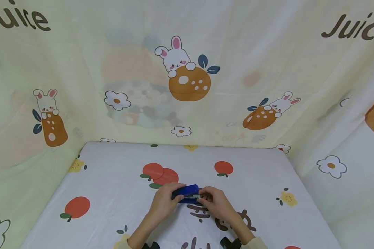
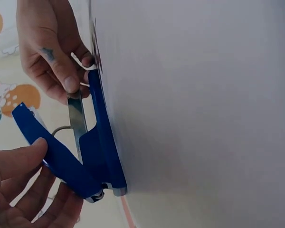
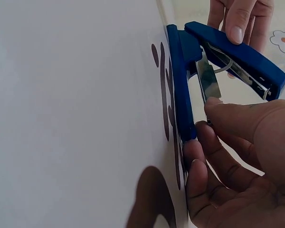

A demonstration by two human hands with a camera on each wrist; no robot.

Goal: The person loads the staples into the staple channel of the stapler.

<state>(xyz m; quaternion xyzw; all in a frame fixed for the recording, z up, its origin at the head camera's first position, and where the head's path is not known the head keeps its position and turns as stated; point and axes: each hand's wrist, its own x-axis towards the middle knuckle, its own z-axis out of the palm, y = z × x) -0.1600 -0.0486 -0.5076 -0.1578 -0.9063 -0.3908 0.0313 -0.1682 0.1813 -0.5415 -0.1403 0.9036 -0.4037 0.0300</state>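
A blue stapler (image 1: 185, 190) lies base-down on the printed cloth, its top arm (image 2: 54, 154) swung up away from the base (image 2: 102, 137). My left hand (image 1: 163, 201) grips that raised arm near the hinge, thumb on one side and fingers on the other. At the opposite end my right hand (image 1: 218, 204) pinches the tip of the metal staple channel (image 3: 209, 80) between thumb and fingers. Some right fingertips (image 3: 194, 151) sit right by the base's front end. A thin curved wire (image 2: 62, 128) links the arm and the channel.
The tabletop cloth (image 1: 112, 186) is white with printed fruit and flowers. Cream fabric (image 1: 137, 69) with rabbit prints hangs at the back and both sides. Dark wrist devices (image 1: 230, 243) show by the cuffs at the lower edge.
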